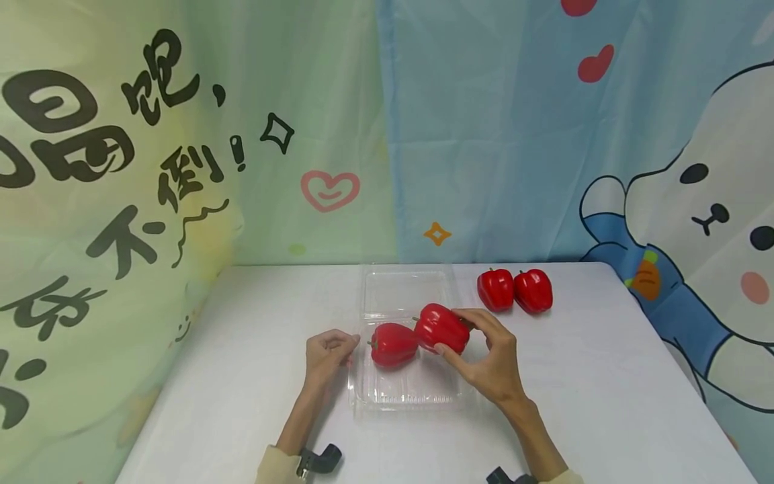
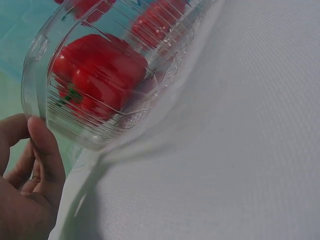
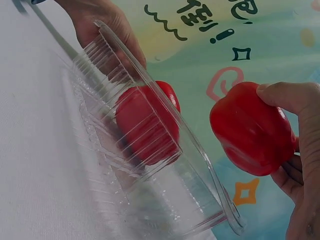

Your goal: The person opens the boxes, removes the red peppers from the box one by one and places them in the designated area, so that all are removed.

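Four peppers in view, one in hand. Held pepper (image 1: 441, 328): above the right part of the box (image 1: 411, 406), off its floor; right wrist view shows a gap between it and the rim. Stem points left, slightly away from the person; long axis roughly left-right, right end tipped a little toward the person. Right hand (image 1: 496, 359) pinches it at the right end, thumb on the near side, fingers on the far side. Left hand (image 1: 329, 356) pinches the box's left rim, thumb against finger.

Boxed pepper (image 1: 393, 345): on its side in the left part, stem left toward the left hand, long axis left-right; right end close to the held pepper. Bare box floor to its right, under the held pepper and along the near wall. Lid (image 1: 411, 292) folded back, near the table's far edge.

Rear peppers (image 1: 533, 292) stand side by side, stems up, right of the lid near that edge. Table (image 1: 611, 383) runs well out past the box, left and right.
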`<state>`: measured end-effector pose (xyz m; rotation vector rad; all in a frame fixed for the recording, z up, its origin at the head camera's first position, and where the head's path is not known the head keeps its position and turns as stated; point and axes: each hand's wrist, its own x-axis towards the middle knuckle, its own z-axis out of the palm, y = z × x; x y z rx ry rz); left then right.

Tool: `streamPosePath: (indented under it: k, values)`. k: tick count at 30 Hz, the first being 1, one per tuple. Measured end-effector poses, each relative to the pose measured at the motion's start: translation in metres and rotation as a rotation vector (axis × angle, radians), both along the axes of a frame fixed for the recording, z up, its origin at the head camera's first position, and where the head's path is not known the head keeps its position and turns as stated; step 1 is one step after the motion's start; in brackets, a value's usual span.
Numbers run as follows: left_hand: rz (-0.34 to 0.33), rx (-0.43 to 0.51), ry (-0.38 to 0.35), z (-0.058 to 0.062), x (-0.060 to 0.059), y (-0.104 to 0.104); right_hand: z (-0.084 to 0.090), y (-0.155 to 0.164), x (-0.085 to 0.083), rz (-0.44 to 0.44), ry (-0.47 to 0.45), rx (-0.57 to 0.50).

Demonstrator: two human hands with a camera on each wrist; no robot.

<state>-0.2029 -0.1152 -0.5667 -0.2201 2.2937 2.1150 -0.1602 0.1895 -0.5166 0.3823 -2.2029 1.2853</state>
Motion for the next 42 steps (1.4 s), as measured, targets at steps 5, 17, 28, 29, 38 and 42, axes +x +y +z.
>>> streamPosePath:
  k: [5, 17, 28, 29, 38, 42]
  values:
    - [0.006, -0.012, -0.003, 0.001, -0.001, 0.001, 0.001, 0.003, 0.000, -0.037, 0.002, -0.004]
    - [0.017, -0.009, -0.009, 0.003, 0.000, 0.002, -0.002, 0.007, 0.002, -0.102, 0.016, -0.036]
    - [0.014, -0.007, -0.006, 0.003, 0.000, 0.004, -0.004, 0.010, 0.003, -0.120, 0.014, -0.041]
    - [0.014, -0.008, -0.006, 0.004, 0.000, 0.004, -0.004, 0.010, 0.003, -0.125, 0.017, -0.039]
    - [0.016, -0.022, -0.009, 0.004, 0.000, 0.004, -0.008, 0.016, 0.001, -0.178, 0.040, -0.019]
    - [0.018, -0.009, -0.015, 0.003, 0.002, 0.003, -0.010, 0.018, 0.002, -0.191, 0.013, -0.009]
